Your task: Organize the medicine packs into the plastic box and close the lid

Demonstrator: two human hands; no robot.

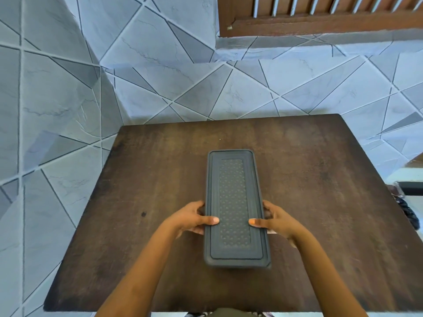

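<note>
A long dark grey plastic box (234, 207) lies lengthwise in the middle of the brown wooden table (148, 179), its textured lid on top and shut. My left hand (194, 219) grips the box's left side, thumb pressed on the lid and fingers curled under the edge. On the opposite side my right hand (273, 219) holds it the same way, thumb on the lid. No medicine packs are visible; whatever is inside the box is hidden by the lid.
The table stands against a wall of grey-blue geometric tiles (68, 88). A brown wooden shutter frame (320, 21) sits high at the back right. Dark objects (407, 211) lie past the table's right edge.
</note>
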